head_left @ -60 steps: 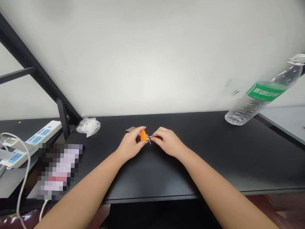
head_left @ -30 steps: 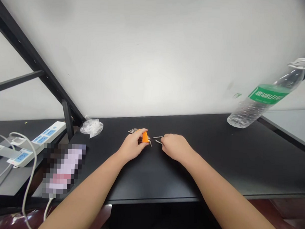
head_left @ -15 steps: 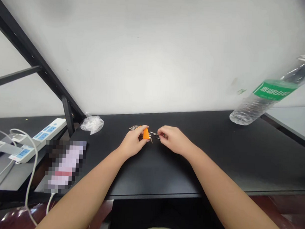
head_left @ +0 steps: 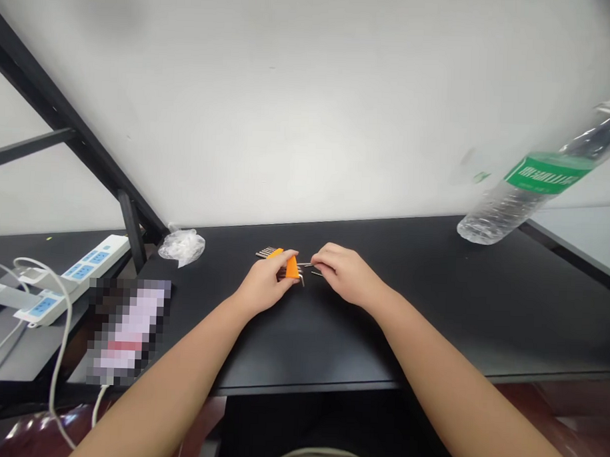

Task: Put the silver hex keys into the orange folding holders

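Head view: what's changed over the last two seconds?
The right hand drew right, away from the orange holder, thin metal pieces in its grip, then came partway back left. Unchanged: left hand holding the orange holder; bottle, plastic bag and power strip in place.

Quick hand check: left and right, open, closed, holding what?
Left hand: closed, holding the orange hex-key holder.
Right hand: closed, holding slim metal hex keys; count unclear.

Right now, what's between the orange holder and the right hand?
Between the orange holder and right hand: thin metal rods, over the black desk, in the head view.
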Demonstrator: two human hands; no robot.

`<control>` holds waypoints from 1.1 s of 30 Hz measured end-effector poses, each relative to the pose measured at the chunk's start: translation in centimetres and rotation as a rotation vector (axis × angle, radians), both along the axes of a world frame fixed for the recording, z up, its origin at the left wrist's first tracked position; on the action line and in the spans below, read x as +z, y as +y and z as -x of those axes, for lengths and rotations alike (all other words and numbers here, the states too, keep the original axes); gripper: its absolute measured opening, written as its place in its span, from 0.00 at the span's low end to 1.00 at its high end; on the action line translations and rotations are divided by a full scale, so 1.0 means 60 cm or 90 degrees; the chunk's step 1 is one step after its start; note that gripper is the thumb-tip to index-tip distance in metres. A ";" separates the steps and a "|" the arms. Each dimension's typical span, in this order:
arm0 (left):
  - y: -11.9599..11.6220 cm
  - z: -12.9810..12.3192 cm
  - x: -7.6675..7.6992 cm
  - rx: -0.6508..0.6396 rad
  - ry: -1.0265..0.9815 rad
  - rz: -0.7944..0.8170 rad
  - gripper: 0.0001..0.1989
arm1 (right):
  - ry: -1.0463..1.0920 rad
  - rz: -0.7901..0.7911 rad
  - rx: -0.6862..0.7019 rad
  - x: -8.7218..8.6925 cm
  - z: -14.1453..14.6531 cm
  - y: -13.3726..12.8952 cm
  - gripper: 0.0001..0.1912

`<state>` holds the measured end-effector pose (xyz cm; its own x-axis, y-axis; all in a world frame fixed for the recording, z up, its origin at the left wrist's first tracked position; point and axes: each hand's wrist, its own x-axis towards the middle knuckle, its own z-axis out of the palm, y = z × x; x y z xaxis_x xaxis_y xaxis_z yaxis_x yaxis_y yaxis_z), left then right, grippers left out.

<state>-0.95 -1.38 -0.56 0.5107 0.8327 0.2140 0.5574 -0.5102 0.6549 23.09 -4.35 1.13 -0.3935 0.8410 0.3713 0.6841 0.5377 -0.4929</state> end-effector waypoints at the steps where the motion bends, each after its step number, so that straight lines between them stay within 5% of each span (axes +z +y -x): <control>1: -0.001 0.000 0.000 -0.006 0.005 0.001 0.27 | -0.005 0.001 0.004 0.000 0.002 -0.001 0.14; 11: -0.001 0.004 0.013 -0.016 0.015 -0.052 0.23 | 0.066 -0.015 0.010 -0.001 0.018 -0.001 0.12; 17: -0.014 -0.011 0.020 -0.077 0.077 -0.092 0.06 | 0.047 0.048 0.048 0.000 0.042 -0.013 0.10; 21: -0.011 -0.006 0.016 -0.036 0.057 -0.114 0.17 | 0.117 0.097 -0.009 -0.006 0.038 -0.004 0.08; 24: -0.006 0.001 0.008 -0.015 0.038 -0.112 0.26 | 0.033 0.096 -0.015 -0.014 0.022 0.007 0.09; 33: -0.003 0.002 -0.003 0.008 0.012 -0.051 0.30 | -0.309 0.164 -0.142 -0.020 0.013 -0.002 0.02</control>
